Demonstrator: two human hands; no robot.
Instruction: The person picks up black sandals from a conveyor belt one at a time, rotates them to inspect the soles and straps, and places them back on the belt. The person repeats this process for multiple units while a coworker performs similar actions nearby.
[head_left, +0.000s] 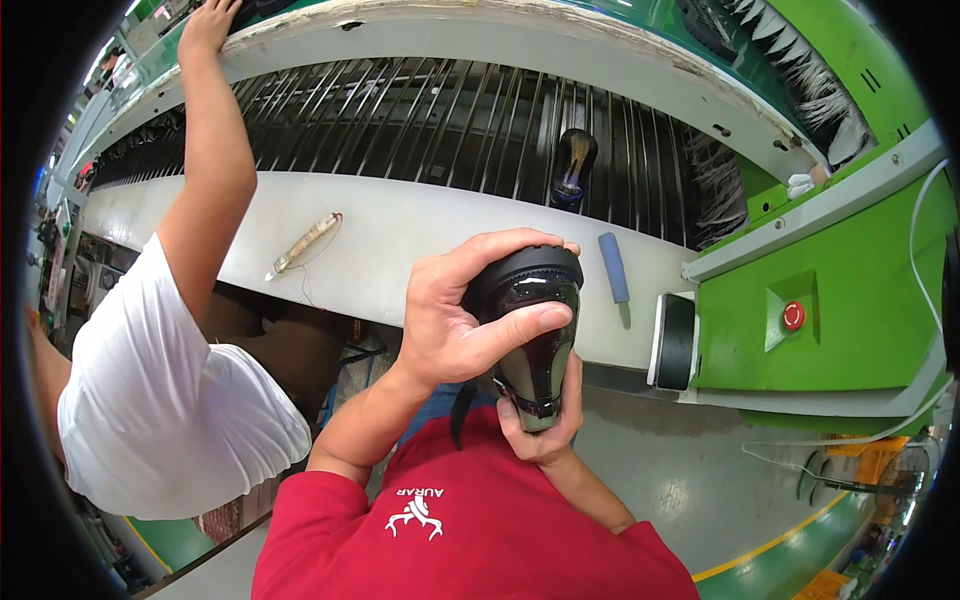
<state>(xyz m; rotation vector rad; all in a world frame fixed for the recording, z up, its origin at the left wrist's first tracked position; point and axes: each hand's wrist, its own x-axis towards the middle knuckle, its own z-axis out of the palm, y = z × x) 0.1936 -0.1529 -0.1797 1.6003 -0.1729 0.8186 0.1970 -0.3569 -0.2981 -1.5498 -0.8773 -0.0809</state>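
Observation:
Close in front of my chest is a glossy black shoe [536,335], its thick dark sole edge uppermost and its narrower end pointing down toward me. My left hand [450,310] wraps round the broad upper end, thumb lying across the shiny surface. Lower down, my right hand [550,430] grips the narrow end from below and the right side. On the white ledge beyond my hands lies a blue-handled knife [614,275], right of the shoe. Farther left on the ledge rests a slim tool with a wrapped handle [305,244] and a loose thread.
Past the white ledge [380,225] runs a metal roller conveyor [420,120] carrying another dark shoe [574,168]. A green machine housing [740,340] with a red button [793,316] stands at right. At left, a co-worker in a white shirt [180,390] reaches across the conveyor.

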